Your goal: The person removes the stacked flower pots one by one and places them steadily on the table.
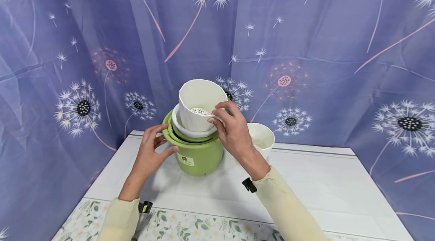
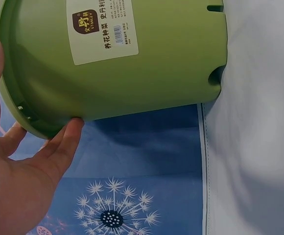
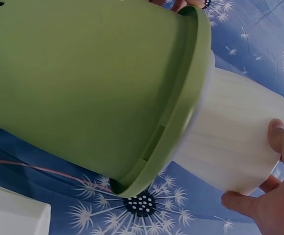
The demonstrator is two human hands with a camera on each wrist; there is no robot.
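Observation:
A large green flower pot [image 1: 207, 158] with a label stands upright on the table. Within its mouth sit further green rims and a white round rim [image 1: 195, 134]; whether that one is a saucer or a pot, I cannot tell. A white flower pot [image 1: 195, 95] with drainage holes in its bottom rests in this white rim, rising above the green pot. My right hand [image 1: 234, 131] pinches the white pot's near right edge between thumb and fingers. At the left, my left hand [image 1: 149, 154] holds the green pot's rim, thumb in front and fingers farther round.
Behind my right wrist stands another white pot [image 1: 263, 135], partly hidden. The table wears a white cloth [image 1: 323, 184] with a floral strip [image 1: 190, 224] along the near side. A blue dandelion-print curtain [image 1: 323, 82] hangs close behind and around it.

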